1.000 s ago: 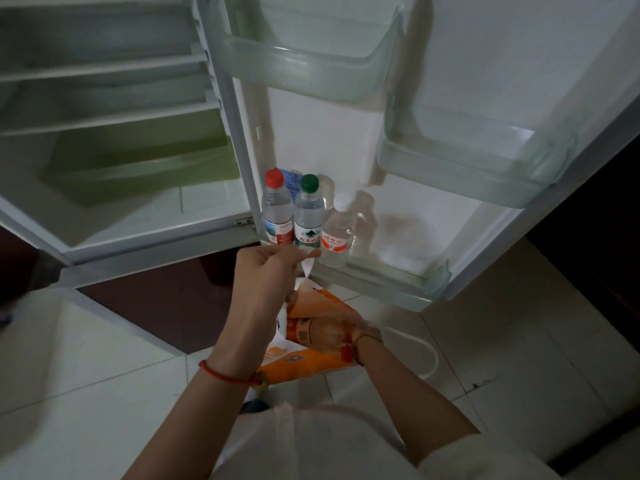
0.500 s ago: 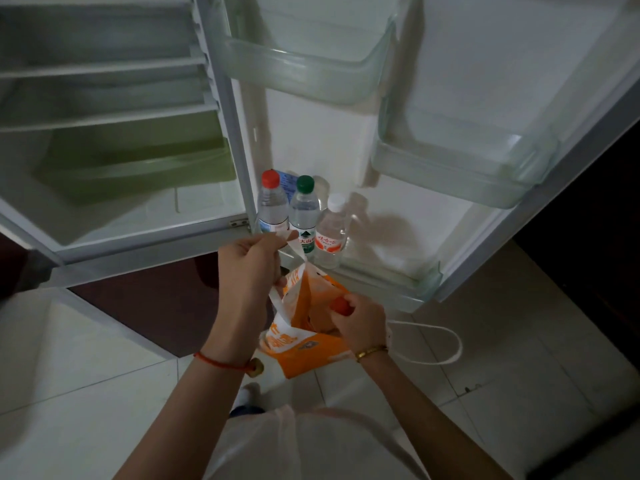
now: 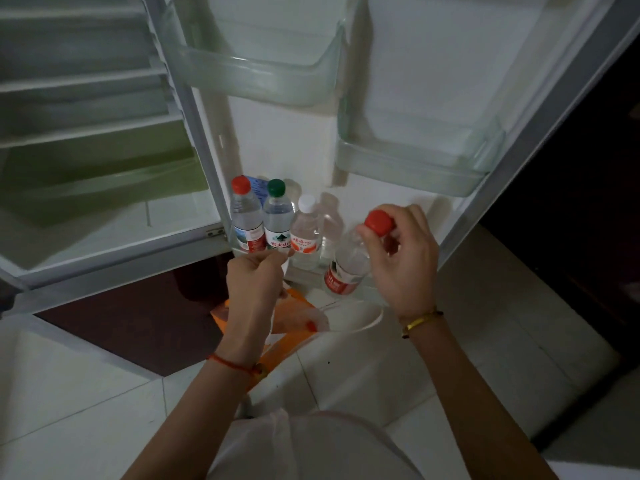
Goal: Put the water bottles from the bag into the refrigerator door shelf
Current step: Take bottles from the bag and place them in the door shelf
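Observation:
My right hand (image 3: 403, 261) grips a clear water bottle (image 3: 346, 268) with a red cap and red label by its neck, tilted, just in front of the bottom door shelf (image 3: 377, 289). Three bottles stand in that shelf at its left end: a red-capped bottle (image 3: 245, 220), a green-capped bottle (image 3: 277, 216) and a white-capped bottle (image 3: 304, 230). My left hand (image 3: 254, 282) pinches the white handle of the orange and white bag (image 3: 294, 318), which hangs below the shelf, partly hidden behind my wrist.
The refrigerator door stands open with two clear upper door shelves (image 3: 263, 74) (image 3: 415, 161). The fridge interior with a green drawer (image 3: 104, 181) lies to the left. White floor tiles (image 3: 69, 393) run below, and a dark gap lies to the right of the door.
My right hand has come up out of the bag with a red-capped bottle and moved right and up toward the bottom door shelf. My left hand still holds the bag handle.

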